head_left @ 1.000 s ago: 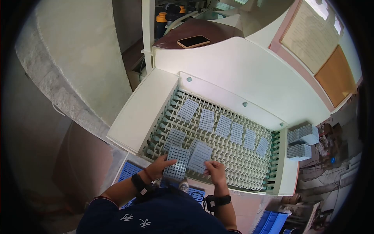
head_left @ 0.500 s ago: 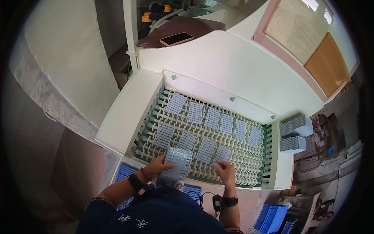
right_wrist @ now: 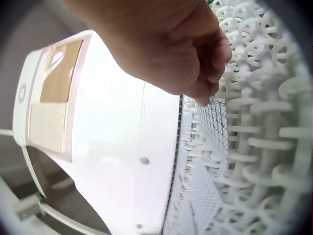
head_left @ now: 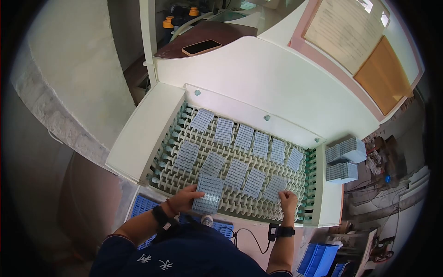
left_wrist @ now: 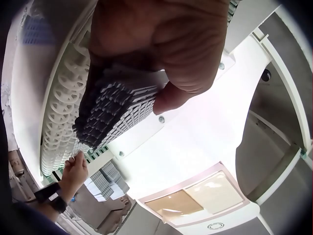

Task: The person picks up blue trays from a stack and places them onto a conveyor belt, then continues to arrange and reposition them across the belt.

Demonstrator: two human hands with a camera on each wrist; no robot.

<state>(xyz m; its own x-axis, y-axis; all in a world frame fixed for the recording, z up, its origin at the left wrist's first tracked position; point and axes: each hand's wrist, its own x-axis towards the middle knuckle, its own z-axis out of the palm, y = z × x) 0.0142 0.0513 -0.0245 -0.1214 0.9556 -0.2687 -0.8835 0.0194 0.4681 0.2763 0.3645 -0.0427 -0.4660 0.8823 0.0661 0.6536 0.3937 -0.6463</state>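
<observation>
My left hand (head_left: 186,198) grips a stack of light blue-grey gridded panels (head_left: 208,194) by its left side, over the near edge of a bed of white wheeled rollers (head_left: 249,207). The left wrist view shows the thickness of the stack (left_wrist: 120,110), with the thumb on one face. At the right end of the near row, my right hand (head_left: 288,202) pinches the corner of a single gridded panel (head_left: 274,189). In the right wrist view this panel (right_wrist: 213,122) slants down from the fingertips to the rollers. Several like panels lie in two rows on the bed.
Stacks of panels (head_left: 342,171) stand on the bed's right ledge (head_left: 330,203). A white sloped cover (head_left: 258,74) rises behind the bed, with a phone (head_left: 201,47) on the brown surface above. Blue crates (head_left: 317,258) sit on the floor at lower right.
My right hand laid one panel in the near row, then another to its right, moving rightward along the bed. The left hand keeps hold of the stack. The head view has shifted.
</observation>
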